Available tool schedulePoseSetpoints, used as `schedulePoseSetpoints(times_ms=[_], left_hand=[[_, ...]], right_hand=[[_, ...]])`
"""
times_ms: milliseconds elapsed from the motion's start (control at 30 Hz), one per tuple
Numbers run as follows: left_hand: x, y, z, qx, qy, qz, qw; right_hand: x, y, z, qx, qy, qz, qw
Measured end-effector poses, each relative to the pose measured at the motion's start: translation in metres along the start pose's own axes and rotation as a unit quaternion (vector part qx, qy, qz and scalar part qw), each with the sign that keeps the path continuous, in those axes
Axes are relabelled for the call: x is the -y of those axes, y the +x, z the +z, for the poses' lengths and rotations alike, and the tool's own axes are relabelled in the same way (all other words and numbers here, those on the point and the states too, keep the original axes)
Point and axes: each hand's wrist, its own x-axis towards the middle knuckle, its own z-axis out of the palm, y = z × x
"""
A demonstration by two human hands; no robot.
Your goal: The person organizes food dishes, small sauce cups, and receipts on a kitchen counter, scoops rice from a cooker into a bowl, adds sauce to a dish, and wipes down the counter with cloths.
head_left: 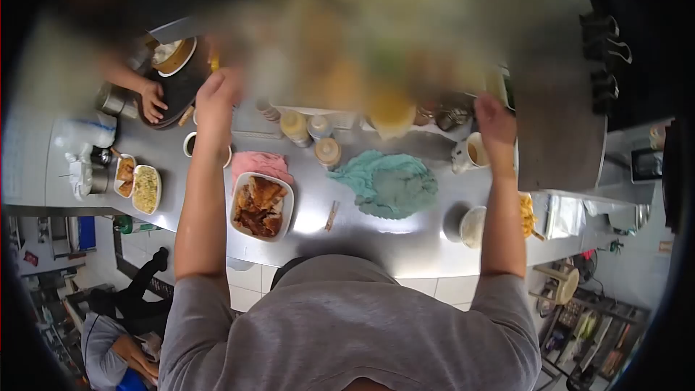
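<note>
Left hand (218, 93), right hand (496, 124), curled; grips blurred

Plain grey shirt (347, 326) with short sleeves (199, 311), forearms (206, 210) bare.

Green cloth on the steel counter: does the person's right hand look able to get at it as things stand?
Probably yes: the green cloth lies uncovered on the counter, with nothing visible blocking its near side. Blur hides whether the right hand holds something, which could hinder it.
</note>
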Motion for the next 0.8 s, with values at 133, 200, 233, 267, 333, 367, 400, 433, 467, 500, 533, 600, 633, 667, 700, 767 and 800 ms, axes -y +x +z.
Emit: schedulePoseSetpoints(times_ms=[133,200,233,267,333,367,400,433,467,500,533,600,633,667,700,767,800], left_hand=[[0.123,0.114,-0.037,-0.065,0.192,-0.046,0.978],[0.127,0.127,-0.01,-0.045,0.271,-0.117,0.954],[0.114,0.125,0.002,-0.017,0.276,-0.19,0.942],[0.12,0.134,0.001,0.043,0.311,-0.18,0.932],[0.129,0.147,0.0,0.079,0.412,-0.113,0.901],[0.131,0.153,-0.001,0.079,0.436,-0.093,0.892],[0.115,0.145,0.006,0.07,0.455,-0.077,0.884],[0.125,0.15,0.006,0.065,0.453,-0.083,0.885],[0.143,0.159,0.001,0.043,0.531,0.061,0.844],[0.158,0.165,-0.014,0.019,0.601,0.198,0.774],[0.164,0.168,-0.02,0.019,0.634,0.189,0.75],[0.183,0.178,-0.03,0.004,0.613,0.199,0.765],[0.192,0.183,-0.035,-0.01,0.555,0.221,0.802],[0.187,0.179,-0.034,0.0,0.519,0.207,0.83],[0.185,0.179,-0.035,0.007,0.513,0.213,0.832],[0.184,0.182,-0.034,0.033,0.536,0.191,0.822],[0.171,0.176,-0.024,0.02,0.516,0.175,0.838]], right_hand=[[-0.056,0.101,0.007,0.013,-0.244,0.008,0.97],[-0.089,0.132,0.0,0.062,-0.335,0.036,0.94],[-0.101,0.146,-0.001,0.097,-0.369,0.048,0.923],[-0.111,0.153,0.001,0.128,-0.396,0.057,0.907],[-0.127,0.165,0.006,0.189,-0.427,0.068,0.881],[-0.133,0.169,0.011,0.216,-0.438,0.07,0.87],[-0.139,0.171,0.017,0.237,-0.443,0.069,0.862],[-0.144,0.174,0.023,0.254,-0.447,0.067,0.855],[-0.15,0.178,0.03,0.269,-0.446,0.066,0.851],[-0.155,0.181,0.04,0.28,-0.446,0.062,0.848],[-0.158,0.186,0.052,0.29,-0.441,0.057,0.847],[-0.184,0.2,0.071,0.283,-0.457,-0.028,0.843],[-0.192,0.201,0.075,0.265,-0.482,-0.087,0.831],[-0.178,0.2,0.072,0.252,-0.463,-0.101,0.844],[-0.174,0.202,0.076,0.25,-0.469,-0.092,0.842],[-0.182,0.209,0.076,0.246,-0.461,-0.109,0.846],[-0.188,0.208,0.077,0.247,-0.456,-0.097,0.85]])
